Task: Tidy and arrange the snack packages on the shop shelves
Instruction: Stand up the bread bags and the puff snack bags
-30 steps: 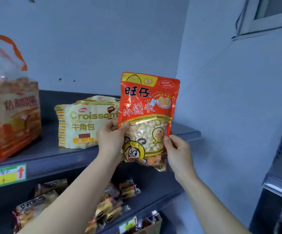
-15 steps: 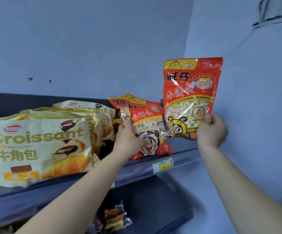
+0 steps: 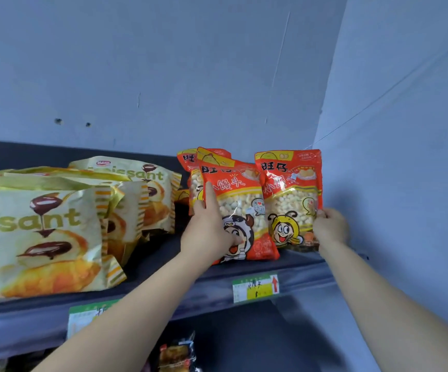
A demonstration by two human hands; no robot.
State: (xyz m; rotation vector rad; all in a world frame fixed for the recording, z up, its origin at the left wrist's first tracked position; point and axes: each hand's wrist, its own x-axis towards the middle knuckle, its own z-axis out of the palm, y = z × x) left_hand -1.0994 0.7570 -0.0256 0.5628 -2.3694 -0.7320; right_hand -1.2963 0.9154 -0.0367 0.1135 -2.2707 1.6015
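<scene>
Nearest, at the bottom edge, a small dark-wrapped snack pack (image 3: 177, 354) lies on the lower shelf, with open dark shelf board to its right. Above it runs the grey front lip of the upper shelf (image 3: 306, 277), carrying a green and yellow price label with a red arrow (image 3: 255, 287) and a second green label (image 3: 83, 318) partly hidden behind the left forearm.

On the upper shelf, the near left is filled by large cream and yellow plastic croissant bags (image 3: 38, 237), the front one reaching the shelf's front edge and cut off by the left border. Between these bags and the red pouches a narrow strip of bare dark shelf stays open.

The left hand (image 3: 209, 232) is spread flat against the front of a red plastic pouch of small white puffs with a cow-costume cartoon (image 3: 240, 205), index finger stretched up along its left edge, thumb low on its face, steadying rather than clenching it. This pouch stands upright on the shelf, near the front.

Just right of it, touching or nearly so, the right hand (image 3: 330, 228) pinches the lower right corner of a matching red pouch with a bee-costume cartoon (image 3: 290, 194), fingers curled behind and thumb in front. It stands upright at the shelf's right end, its right edge close to the pale blue side wall (image 3: 405, 157), leaving almost no room there.

Farther back, one more red pouch (image 3: 190, 170) stands behind the cow one, before the blue rear wall.
</scene>
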